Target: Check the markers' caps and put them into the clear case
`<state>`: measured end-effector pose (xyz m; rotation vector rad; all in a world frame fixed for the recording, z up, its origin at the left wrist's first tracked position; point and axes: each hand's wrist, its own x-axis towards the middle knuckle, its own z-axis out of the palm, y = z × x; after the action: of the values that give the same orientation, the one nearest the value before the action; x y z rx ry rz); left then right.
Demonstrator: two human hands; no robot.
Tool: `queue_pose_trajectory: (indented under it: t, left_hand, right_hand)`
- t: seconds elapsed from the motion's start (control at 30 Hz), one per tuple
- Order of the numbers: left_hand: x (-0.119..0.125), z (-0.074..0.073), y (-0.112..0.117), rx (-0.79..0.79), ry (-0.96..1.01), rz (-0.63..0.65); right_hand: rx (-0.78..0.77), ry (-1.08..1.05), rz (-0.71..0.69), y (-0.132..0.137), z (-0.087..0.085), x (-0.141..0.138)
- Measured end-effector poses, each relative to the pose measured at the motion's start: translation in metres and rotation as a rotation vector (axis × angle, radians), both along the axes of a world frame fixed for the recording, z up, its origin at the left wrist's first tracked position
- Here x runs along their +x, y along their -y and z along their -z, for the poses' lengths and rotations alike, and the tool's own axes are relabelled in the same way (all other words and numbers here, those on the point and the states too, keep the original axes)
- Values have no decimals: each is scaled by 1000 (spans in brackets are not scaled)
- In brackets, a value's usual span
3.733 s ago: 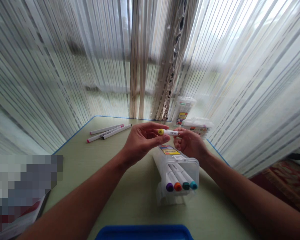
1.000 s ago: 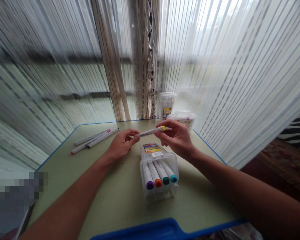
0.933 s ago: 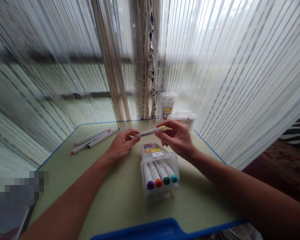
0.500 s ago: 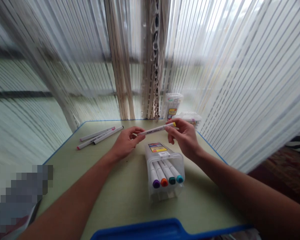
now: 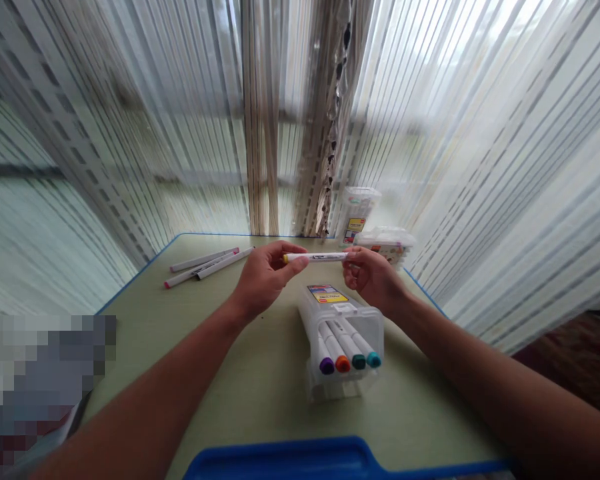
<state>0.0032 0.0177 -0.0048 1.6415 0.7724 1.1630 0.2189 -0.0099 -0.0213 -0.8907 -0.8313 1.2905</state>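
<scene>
A white marker (image 5: 325, 257) with yellow at its left end is held level between my hands, above the table. My left hand (image 5: 265, 277) pinches it near the yellow end, thumb in front. The fingers of my right hand (image 5: 373, 275) are closed on its other end. Below lies a clear plastic marker case (image 5: 307, 327) with its open end toward me. Inside it are several white markers (image 5: 343, 343) with purple, orange, dark green and light blue ends. To the left of my left hand, several loose white markers (image 5: 205, 267) rest in a pile, some with pink ends.
At the back right a clear case (image 5: 361, 207) stands upright, beside another clear container (image 5: 385, 243). The pale green table (image 5: 220, 387) has a blue rim and a blue tray (image 5: 280, 460) at its front. Striped curtains (image 5: 180, 133) hang behind. A blurred-out patch (image 5: 45, 387) covers the lower left.
The marker has been turned end for end: its yellow end was at my right hand and now sits at my left. The whole view has shifted slightly.
</scene>
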Motion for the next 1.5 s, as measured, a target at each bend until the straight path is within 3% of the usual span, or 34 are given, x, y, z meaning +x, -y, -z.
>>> queue_pose_trajectory:
  t: [0.37,0.63,1.3,1.5]
  left_hand:
    - [1,-4,6,-3,101,34]
    - [-1,0,-2,7,18,-40]
    - [-3,11,-12,-43,-101,-73]
    - [-3,16,-15,-97,-216,-39]
  right_hand:
    - [-15,31,-22,0,2,-2]
    - [65,70,23,1,1,-1]
    - [188,180,37,3,4,-4]
    - [267,225,8,6,5,-7]
